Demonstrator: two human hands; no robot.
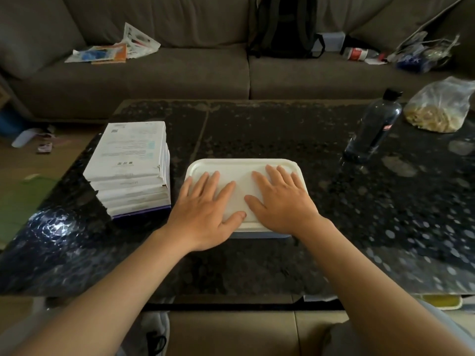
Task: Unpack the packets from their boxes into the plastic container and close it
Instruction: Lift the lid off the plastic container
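From my remote seat I look down through the head camera at a glossy, dark speckled table (257, 129). At its near middle sits the plastic container (262, 235), a shallow white rectangle with rounded corners, with its lid (241, 167) on top. Both hands lie flat on that lid. The left hand (205, 211) covers the near left part with its fingers spread and straight. The right hand (282, 201) covers the right part the same way. Neither grips anything.

Just left of the container, not touching it, stands a neat stack of flat white boxes (131, 160). I cannot tell whether packets remain inside them.

I judge the lid to be thin, slightly bendy plastic that gives in the middle, so pressure belongs along the rim and corners. The container looks light and may slide on the shiny tabletop, so I would take it by its side walls. The cardboard boxes look light and stiff, though their corners could crush.

A dark bottle (372, 127) stands well to the right.
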